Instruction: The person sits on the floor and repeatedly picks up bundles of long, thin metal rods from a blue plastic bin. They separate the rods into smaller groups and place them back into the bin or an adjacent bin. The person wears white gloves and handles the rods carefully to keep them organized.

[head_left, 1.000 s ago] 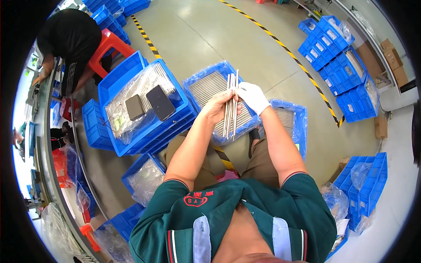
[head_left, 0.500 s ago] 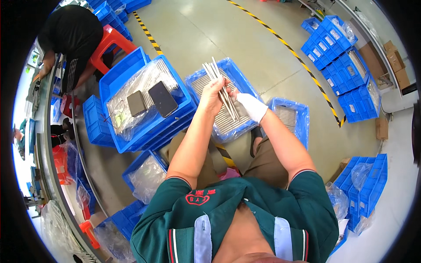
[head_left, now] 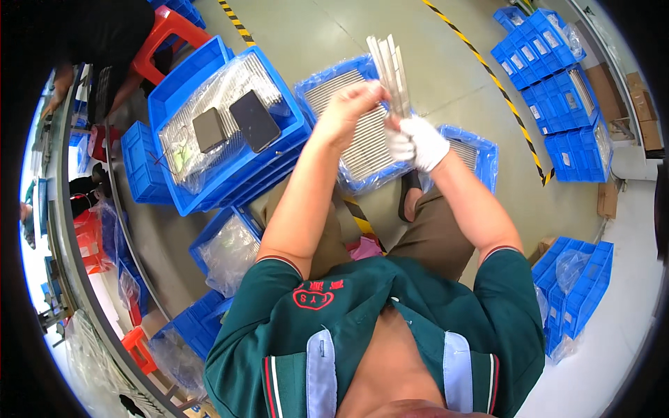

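A small bundle of thin silvery metal rods stands up from my right hand, which wears a white glove. Its fingers are closed around the lower end of the bundle. My bare left hand is closed in a pinch beside the rods, with thumb and fingertips together. Whether a rod is between them is hidden. Both hands hover over a blue crate lined with clear plastic, where many similar rods lie side by side in rows.
Left of it, stacked blue crates carry plastic-covered rods, a black phone and a dark box. Another lined crate sits at right. A red stool and a person are far left; more crates stand far right.
The rods have swung to point up and away, and are now held from below by my gloved right hand. My left hand, earlier wrapped round them, is beside them in a pinch.
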`<state>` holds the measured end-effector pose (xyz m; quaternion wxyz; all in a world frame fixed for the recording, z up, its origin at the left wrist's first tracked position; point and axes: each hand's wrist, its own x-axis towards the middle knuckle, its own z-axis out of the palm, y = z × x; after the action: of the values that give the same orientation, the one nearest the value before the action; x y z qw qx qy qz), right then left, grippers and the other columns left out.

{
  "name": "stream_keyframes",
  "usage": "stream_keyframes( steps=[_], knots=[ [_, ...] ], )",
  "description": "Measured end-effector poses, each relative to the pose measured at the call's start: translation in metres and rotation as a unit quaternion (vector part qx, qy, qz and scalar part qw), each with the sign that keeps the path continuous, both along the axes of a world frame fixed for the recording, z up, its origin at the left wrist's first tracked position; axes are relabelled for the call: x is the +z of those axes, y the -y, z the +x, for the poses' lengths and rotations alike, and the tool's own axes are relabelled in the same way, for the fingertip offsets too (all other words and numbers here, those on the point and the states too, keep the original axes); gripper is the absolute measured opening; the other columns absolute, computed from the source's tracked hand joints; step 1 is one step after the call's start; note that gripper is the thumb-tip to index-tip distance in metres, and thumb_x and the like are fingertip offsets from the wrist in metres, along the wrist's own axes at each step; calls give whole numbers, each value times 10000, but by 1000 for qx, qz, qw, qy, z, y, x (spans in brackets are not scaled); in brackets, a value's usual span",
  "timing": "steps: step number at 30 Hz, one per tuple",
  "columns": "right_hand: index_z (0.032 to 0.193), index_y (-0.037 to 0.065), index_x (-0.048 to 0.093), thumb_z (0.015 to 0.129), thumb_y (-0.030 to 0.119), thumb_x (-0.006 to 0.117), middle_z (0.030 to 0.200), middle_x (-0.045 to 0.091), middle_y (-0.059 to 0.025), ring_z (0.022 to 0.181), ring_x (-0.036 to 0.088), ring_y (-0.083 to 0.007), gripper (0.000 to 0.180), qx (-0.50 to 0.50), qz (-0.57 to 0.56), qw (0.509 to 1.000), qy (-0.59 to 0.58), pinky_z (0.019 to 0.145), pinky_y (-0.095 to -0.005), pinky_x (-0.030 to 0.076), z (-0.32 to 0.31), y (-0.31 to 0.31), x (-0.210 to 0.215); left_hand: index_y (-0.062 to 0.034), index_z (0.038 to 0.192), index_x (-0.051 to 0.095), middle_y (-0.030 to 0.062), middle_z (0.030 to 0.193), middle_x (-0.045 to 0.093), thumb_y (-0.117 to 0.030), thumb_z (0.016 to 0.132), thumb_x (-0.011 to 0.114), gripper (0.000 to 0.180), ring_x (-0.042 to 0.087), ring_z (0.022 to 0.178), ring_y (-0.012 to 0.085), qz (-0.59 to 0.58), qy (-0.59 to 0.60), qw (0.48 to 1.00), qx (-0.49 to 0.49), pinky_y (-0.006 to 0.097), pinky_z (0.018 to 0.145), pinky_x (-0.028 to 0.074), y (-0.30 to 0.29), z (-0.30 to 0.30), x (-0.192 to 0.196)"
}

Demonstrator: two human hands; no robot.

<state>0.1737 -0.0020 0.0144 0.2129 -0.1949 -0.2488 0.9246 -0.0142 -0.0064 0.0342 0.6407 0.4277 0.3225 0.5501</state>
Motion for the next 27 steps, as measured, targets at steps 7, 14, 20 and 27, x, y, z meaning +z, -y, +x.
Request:
stream_keyframes(
  steps=[7, 14, 20, 27],
  knots=[
    [899, 77, 568, 838, 387, 587, 744, 629, -134, 665, 606, -317, 317, -52, 576, 481, 659, 595, -398, 469, 49, -69, -41, -35, 912, 659, 25, 843, 640, -288, 886, 605, 261, 579, 806, 117, -49, -39, 998, 29, 273, 776, 451, 13, -31, 11],
    [977, 90, 601, 876, 273, 462, 947, 644, -196, 902, 619, -370, 251, 138, 577, 399, 699, 786, -462, 481, 34, -94, -105, 15, 936, 641, 123, 898, 627, -223, 871, 628, 247, 608, 901, 225, 32, -228, 931, -285, 341, 845, 470, 68, 31, 15],
    [939, 89, 588, 832, 218, 517, 903, 650, -183, 849, 631, -354, 182, 163, 641, 385, 644, 730, -455, 495, 5, -131, -158, -10, 885, 627, 142, 821, 586, -297, 847, 641, 289, 594, 812, 310, 100, -240, 927, -271, 380, 735, 461, 69, 23, 21],
    [923, 93, 594, 739, 370, 695, 889, 652, -155, 844, 629, -346, 347, 215, 691, 421, 547, 721, -439, 497, -36, -162, -184, -16, 858, 615, 127, 835, 585, -299, 833, 649, 286, 589, 804, 332, 105, -225, 936, -250, 410, 704, 462, 71, 13, 16]
  ],
)
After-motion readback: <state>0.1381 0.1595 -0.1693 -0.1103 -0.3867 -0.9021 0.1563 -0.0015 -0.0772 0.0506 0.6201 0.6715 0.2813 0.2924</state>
